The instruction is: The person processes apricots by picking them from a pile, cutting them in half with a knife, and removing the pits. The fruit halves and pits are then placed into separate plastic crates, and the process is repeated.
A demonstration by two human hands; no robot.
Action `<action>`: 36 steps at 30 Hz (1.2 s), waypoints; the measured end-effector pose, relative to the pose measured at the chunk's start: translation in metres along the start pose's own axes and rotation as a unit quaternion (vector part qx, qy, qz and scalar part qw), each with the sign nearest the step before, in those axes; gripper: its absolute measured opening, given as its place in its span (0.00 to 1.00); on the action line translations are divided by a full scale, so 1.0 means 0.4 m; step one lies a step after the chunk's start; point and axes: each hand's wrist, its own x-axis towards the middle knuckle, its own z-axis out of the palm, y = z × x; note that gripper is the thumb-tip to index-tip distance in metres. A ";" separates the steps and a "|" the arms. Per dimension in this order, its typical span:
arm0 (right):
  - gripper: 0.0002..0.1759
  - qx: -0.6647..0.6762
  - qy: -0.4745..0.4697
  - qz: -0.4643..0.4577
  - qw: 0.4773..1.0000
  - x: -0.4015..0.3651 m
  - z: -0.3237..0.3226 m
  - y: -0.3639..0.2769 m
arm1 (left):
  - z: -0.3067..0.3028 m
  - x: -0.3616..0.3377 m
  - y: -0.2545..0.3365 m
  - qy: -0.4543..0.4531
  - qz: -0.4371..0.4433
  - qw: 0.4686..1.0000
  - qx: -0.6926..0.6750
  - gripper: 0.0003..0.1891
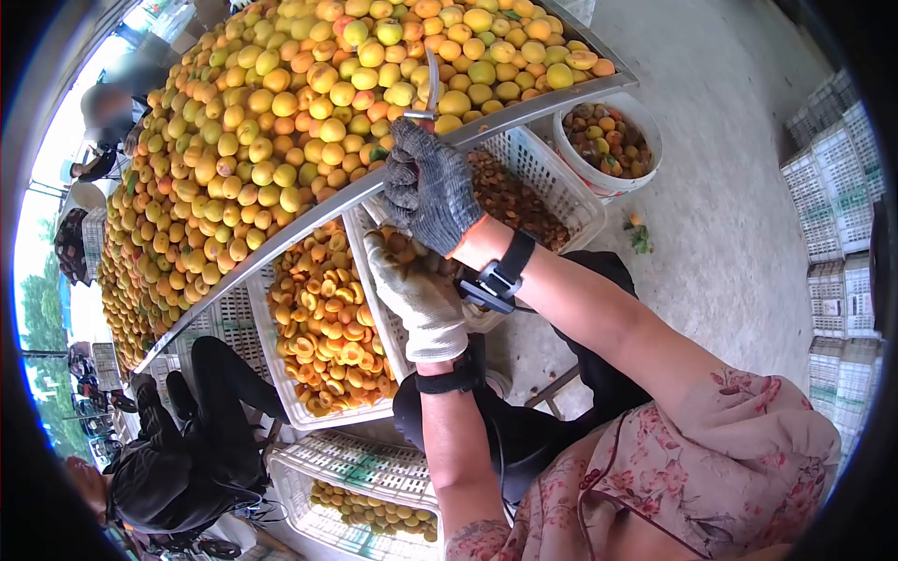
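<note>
My right hand, in a grey knit glove, grips a small curved knife. Its blade points up over the edge of the fruit heap, and the handle is mostly hidden in the fist. Just below, my left hand, in a stained cream glove, is curled over the crates. Its fingers are partly covered, and I cannot make out what lies in them. Whole apricots are heaped on a metal-edged table. Halved apricots fill a white crate to the left of my left hand.
Brown pits lie in another white crate. A white bucket of discarded fruit stands to its right. Below is a crate of greenish fruit. A person in dark clothes sits at left. Stacked crates line the right.
</note>
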 end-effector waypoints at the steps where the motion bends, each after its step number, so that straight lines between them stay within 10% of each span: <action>1: 0.16 0.034 0.027 0.025 0.999 0.005 -0.007 0.004 | 0.004 0.013 -0.003 -0.030 0.010 1.000 0.000 0.17; 4: 0.16 0.051 0.011 0.032 0.998 0.020 -0.027 0.000 | 0.073 -0.001 -0.005 0.129 0.007 0.990 0.056 0.16; 11: 0.17 0.021 0.093 0.001 0.995 0.012 -0.017 -0.058 | 0.038 0.050 -0.027 0.042 0.292 0.815 0.499 0.22; 13: 0.15 -0.017 0.062 0.012 0.998 0.016 -0.027 -0.086 | 0.037 0.016 0.001 0.037 0.017 0.943 0.331 0.24; 15: 0.14 -0.171 0.011 0.022 0.985 0.002 -0.026 -0.103 | 0.026 0.033 0.013 0.032 -0.046 0.981 0.185 0.29; 22: 0.20 -0.795 -0.203 -0.151 0.551 -0.038 -0.054 -0.050 | -0.013 0.055 0.037 0.016 -0.009 0.997 0.079 0.29; 25: 0.17 -0.793 -0.201 -0.231 0.528 -0.046 -0.062 -0.022 | -0.014 0.051 0.014 0.015 0.021 1.000 -0.008 0.24; 27: 0.14 -0.700 -0.152 -0.042 0.696 -0.038 -0.042 -0.029 | -0.035 0.029 0.059 0.010 -0.018 0.994 0.106 0.23; 29: 0.14 -0.712 -0.130 -0.077 0.686 -0.013 -0.063 -0.022 | -0.001 -0.004 0.116 0.042 -0.011 0.976 0.215 0.22; 33: 0.14 -0.731 -0.013 -0.127 0.671 0.036 -0.048 -0.110 | -0.081 0.001 0.238 0.321 0.186 0.800 0.472 0.39; 34: 0.14 -0.721 0.041 -0.168 0.671 0.061 -0.043 -0.142 | -0.116 0.011 0.262 0.395 0.259 0.660 0.584 0.41; 36: 0.14 -0.831 0.048 -0.243 0.498 0.135 -0.045 -0.205 | -0.168 0.008 0.277 0.379 0.315 0.671 0.554 0.43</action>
